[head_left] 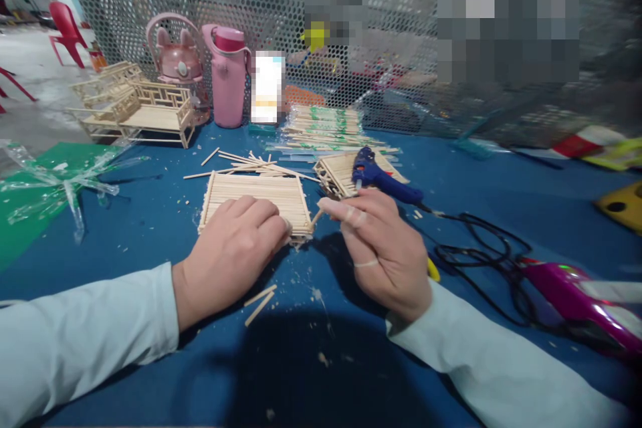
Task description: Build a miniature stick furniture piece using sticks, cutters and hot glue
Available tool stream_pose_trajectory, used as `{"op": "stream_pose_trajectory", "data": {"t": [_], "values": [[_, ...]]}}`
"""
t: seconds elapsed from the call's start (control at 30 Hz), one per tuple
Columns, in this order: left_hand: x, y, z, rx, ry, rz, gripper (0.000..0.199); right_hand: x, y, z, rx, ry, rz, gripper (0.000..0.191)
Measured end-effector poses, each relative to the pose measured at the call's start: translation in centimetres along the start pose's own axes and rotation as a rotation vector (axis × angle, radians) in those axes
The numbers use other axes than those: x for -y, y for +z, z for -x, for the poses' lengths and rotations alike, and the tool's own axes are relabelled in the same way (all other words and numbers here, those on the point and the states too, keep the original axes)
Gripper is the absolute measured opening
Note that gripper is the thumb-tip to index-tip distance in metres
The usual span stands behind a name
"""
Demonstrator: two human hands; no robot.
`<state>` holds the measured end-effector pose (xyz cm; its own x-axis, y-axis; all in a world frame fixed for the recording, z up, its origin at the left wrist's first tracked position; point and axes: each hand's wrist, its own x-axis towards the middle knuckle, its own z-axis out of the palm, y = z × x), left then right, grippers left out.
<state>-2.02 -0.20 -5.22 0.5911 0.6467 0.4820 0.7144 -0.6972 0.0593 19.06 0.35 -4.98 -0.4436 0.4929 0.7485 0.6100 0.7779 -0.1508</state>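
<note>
A rectangular panel of thin wooden sticks lies in front of me on the blue tabletop. My left hand is closed over its near edge, with curled fingers hiding part of the surface. Between the thumb and fingers of my right hand is a short wooden stick, whose lower end meets the panel's near right corner. White tape or bands wrap some right-hand fingers. Just beyond that hand, a blue glue gun rests against another small stick-built piece.
Loose sticks lie behind the panel, and two short sticks nearer me. Finished miniature stick furniture, a pink bottle and a lit phone stand at the back. Black cable loops at right, beside a purple device.
</note>
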Motion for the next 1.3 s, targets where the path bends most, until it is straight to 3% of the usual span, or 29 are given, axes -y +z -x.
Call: {"op": "stream_pose_trajectory", "data": {"t": [1.03, 1.2, 1.3], "values": [[-0.08, -0.05, -0.04, 0.002, -0.004, -0.008, 0.023, 0.13, 0.09, 0.25, -0.008, -0.006, -0.014, 0.049], [-0.04, -0.1, 0.0, 0.017, -0.009, 0.008, 0.023, 0.27, 0.25, 0.58, -0.097, 0.093, -0.071, 0.06], [-0.01, -0.09, -0.03, 0.015, -0.012, 0.013, 0.022, 0.34, 0.19, 0.61, -0.095, 0.11, -0.059, 0.057]]}}
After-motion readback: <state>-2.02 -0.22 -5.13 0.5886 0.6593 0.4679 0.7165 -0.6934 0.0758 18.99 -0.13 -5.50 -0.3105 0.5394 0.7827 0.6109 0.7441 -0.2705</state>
